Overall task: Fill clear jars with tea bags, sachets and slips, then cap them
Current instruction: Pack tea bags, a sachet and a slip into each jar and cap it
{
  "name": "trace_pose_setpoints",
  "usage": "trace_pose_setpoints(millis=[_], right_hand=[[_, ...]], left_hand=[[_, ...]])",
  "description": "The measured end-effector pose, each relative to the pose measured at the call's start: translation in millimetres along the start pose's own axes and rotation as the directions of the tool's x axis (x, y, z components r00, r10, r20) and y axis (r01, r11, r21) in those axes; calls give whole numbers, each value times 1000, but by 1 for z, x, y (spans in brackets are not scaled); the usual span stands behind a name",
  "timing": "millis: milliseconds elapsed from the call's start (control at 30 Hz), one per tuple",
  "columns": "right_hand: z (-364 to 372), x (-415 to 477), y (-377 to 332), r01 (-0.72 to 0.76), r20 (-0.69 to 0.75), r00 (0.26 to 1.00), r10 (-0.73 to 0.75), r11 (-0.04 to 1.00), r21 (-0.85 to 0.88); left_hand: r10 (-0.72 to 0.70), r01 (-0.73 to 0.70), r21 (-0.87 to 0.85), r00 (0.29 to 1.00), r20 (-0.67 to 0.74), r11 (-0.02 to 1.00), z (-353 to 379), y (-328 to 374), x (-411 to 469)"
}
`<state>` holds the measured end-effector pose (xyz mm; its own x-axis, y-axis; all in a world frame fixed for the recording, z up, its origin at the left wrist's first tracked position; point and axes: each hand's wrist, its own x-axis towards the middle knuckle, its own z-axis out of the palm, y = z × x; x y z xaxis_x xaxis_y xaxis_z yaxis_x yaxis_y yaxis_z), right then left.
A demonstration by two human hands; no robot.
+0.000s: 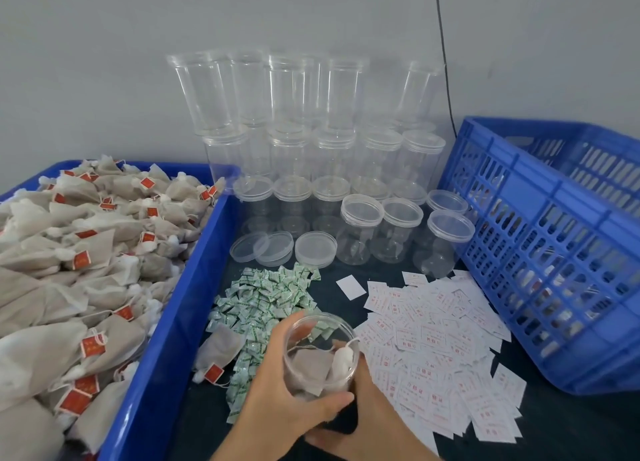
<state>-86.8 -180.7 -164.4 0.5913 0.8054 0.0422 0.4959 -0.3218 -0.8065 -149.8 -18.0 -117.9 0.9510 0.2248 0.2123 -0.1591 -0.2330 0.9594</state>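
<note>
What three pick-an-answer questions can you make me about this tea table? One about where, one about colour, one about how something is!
1. Where is the tea bag pile? A in the left tub B in the slotted crate C on the slips
2. What colour are its tags? A red B yellow C purple
3. How is the held jar? A capped B open, tea bags inside C empty
Answers: A, bags fill that tub; A, tags show red; B, the left hand grips it lidless, bags inside.

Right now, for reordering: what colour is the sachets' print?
Sachets: green print on white, clearest in head view.
</note>
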Motion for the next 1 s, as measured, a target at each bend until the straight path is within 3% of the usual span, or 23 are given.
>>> trace_pose_setpoints(millis=[67, 167, 267, 467, 567, 667, 767, 867, 933, 1000], right_hand=[[-20, 3, -3, -56, -47, 998, 50, 990, -132], [-48, 13, -4, -135, -105, 986, 128, 989, -63], [-61, 42, -4, -161, -220, 968, 120, 971, -175], [-39, 87, 10, -179, -131, 983, 130, 844, -505], [-29, 87, 12, -166, -181, 981, 68, 780, -604], [-31, 79, 8, -177, -220, 974, 57, 796, -579], [-44, 66, -17, -154, -413, 910, 34, 953, -261], [-60, 49, -51, 15, -533, 846, -25, 1000, -22], [-64, 39, -67, 114, -521, 844, -128, 992, -59], [-64, 32, -71, 113, -448, 871, -201, 970, -215]], left_hand=[[19, -19, 11, 1000, 8, 1000, -4, -5, -5], [8, -8, 20, 1000, 5, 1000, -10, -12, -14], [14, -11, 70, 999, -38, 997, -9, -20, -21], [8, -5, 60, 998, -64, 998, -7, -26, -26], [1, 1, 23, 997, -78, 1000, -6, -28, -27], [-2, 1, -16, 996, -84, 1000, -3, -32, -27], [19, -22, -36, 995, -93, 999, 1, -31, -22], [24, -29, -50, 994, -104, 998, 11, -31, -11], [37, -44, -61, 992, -118, 997, 21, -30, -2], [69, -74, -38, 990, -124, 997, 29, -29, 4]])
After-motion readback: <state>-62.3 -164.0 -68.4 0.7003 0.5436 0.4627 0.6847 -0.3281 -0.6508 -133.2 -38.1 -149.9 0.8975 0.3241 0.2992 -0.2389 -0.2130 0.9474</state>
